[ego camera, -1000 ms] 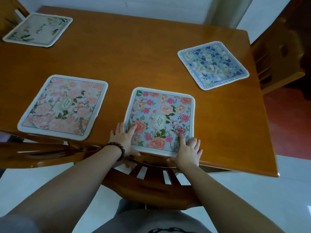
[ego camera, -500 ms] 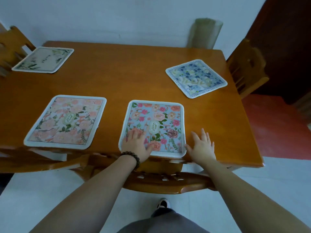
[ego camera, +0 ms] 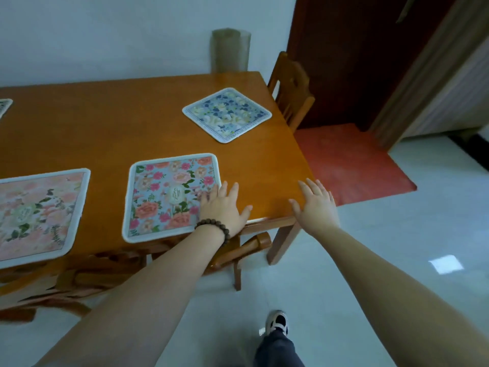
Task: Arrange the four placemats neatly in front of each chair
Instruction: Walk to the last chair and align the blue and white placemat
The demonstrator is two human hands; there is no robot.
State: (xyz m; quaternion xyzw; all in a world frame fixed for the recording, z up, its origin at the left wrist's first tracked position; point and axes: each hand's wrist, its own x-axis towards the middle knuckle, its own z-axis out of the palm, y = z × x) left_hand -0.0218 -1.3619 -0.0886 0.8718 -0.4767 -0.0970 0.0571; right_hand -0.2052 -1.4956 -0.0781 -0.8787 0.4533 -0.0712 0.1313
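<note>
Orange-brown glossy wooden table (ego camera: 132, 123) fills the head view, far edge against a white wall. Four placemats on it:
- light-blue rectangular placemat with pink and orange roses (ego camera: 173, 196), white border, at the near edge, square to it, in front of a wooden chair (ego camera: 246, 247) tucked under the table.
- pale-pink floral rectangular placemat (ego camera: 37, 213) to its left, also at the near edge, partly cut off by the frame.
- blue-and-cream floral square placemat (ego camera: 227, 114) near the right end, rotated diamond-wise, just beside a second wooden chair (ego camera: 291, 86) at that end.
- sliver of a pale placemat (ego camera: 4, 107) at the far left edge, mostly out of frame.

Left hand (ego camera: 225, 207), beaded bracelet (ego camera: 214, 227) on the wrist, fingers spread, flat, overlapping the rose placemat's near right corner and bare wood. Right hand (ego camera: 316, 207) spread, gripping nothing, at the table's near right corner; contact with the wood unclear. Red mat (ego camera: 352, 162) on the floor past the table, sneaker (ego camera: 276, 321) on white tile.
</note>
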